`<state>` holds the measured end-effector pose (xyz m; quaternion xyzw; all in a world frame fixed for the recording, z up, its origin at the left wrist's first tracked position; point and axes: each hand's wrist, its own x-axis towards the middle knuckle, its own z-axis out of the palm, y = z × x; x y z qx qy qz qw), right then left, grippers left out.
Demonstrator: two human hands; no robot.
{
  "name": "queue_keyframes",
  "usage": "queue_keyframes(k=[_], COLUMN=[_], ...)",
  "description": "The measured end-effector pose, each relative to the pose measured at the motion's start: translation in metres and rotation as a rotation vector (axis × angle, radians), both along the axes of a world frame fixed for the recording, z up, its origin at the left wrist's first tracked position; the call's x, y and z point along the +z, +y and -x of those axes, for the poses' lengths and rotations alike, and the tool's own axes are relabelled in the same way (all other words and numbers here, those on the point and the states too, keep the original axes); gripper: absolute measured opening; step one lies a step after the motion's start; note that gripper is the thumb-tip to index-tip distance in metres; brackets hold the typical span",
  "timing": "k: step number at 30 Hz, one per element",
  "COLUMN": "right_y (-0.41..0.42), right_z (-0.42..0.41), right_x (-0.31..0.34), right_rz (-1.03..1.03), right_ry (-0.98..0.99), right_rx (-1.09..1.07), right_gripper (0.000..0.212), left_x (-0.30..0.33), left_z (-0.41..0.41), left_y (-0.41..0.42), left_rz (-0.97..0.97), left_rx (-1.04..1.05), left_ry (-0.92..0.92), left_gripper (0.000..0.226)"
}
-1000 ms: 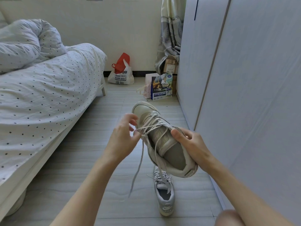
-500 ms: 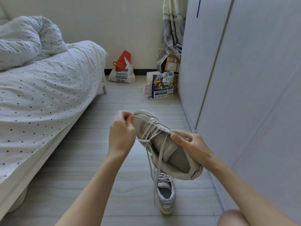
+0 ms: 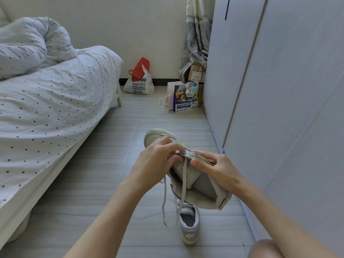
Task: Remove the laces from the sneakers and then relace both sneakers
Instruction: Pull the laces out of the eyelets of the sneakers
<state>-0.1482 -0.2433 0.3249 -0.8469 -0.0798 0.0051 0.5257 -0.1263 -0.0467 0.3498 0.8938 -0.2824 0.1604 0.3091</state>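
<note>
A beige sneaker [image 3: 202, 190] is held in the air in front of me, toe pointing away. My right hand [image 3: 214, 164] grips its upper edge by the tongue, thumb on the near side. My left hand [image 3: 158, 161] pinches the lace [image 3: 183, 185] at the eyelets over the middle of the shoe. Two loose lace ends hang down below the shoe. The second sneaker [image 3: 189, 224], white-grey, lies on the floor underneath with its heel toward me and its laces still in it.
A bed [image 3: 48, 112] with a dotted cover fills the left. A wardrobe [image 3: 279, 90] lines the right. At the far wall stand a white and red bag [image 3: 138, 81], a printed blue bag [image 3: 186, 97] and cardboard boxes [image 3: 196, 73]. My knee [image 3: 266, 248] shows bottom right.
My left hand came in from the shoe's left side to the eyelets over its middle. My right hand slid forward along the upper edge. The sneaker sank slightly.
</note>
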Motion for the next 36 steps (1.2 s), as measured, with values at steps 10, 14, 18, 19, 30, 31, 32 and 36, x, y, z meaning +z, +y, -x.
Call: queue_keyframes(k=[10, 14, 18, 19, 30, 31, 32, 36], right_y=[-0.001, -0.004, -0.005, -0.005, -0.008, -0.007, -0.007, -0.003], right_z=[-0.002, -0.003, -0.003, -0.003, -0.002, -0.002, -0.002, -0.001], right_x=[0.0, -0.001, -0.002, -0.002, 0.0, 0.0, 0.0, 0.001], right_rz=[-0.035, -0.037, 0.006, 0.03, 0.006, 0.0, -0.005, 0.034], right_ry=[0.004, 0.007, 0.011, 0.008, -0.019, -0.018, -0.018, -0.041], right_rx=[0.009, -0.019, -0.059, -0.069, -0.099, -0.102, -0.103, -0.07], right_gripper=[0.034, 0.039, 0.05, 0.059, 0.076, 0.076, 0.076, 0.071], left_x=[0.026, 0.03, 0.022, 0.019, 0.022, 0.022, 0.021, 0.018], left_z=[-0.003, -0.004, -0.008, -0.007, 0.002, 0.003, 0.005, 0.008], left_y=[0.011, 0.018, 0.022, 0.021, 0.008, 0.007, 0.005, -0.007], left_rz=[1.203, 1.429, 0.644, 0.428, 0.493, 0.523, 0.565, 0.811], left_rx=[-0.005, 0.058, 0.235, 0.194, 0.102, 0.092, 0.071, -0.105], left_ry=[0.511, 0.576, 0.19, 0.146, 0.262, 0.284, 0.313, 0.477], left_gripper=[0.016, 0.018, 0.007, 0.004, 0.015, 0.016, 0.016, 0.02])
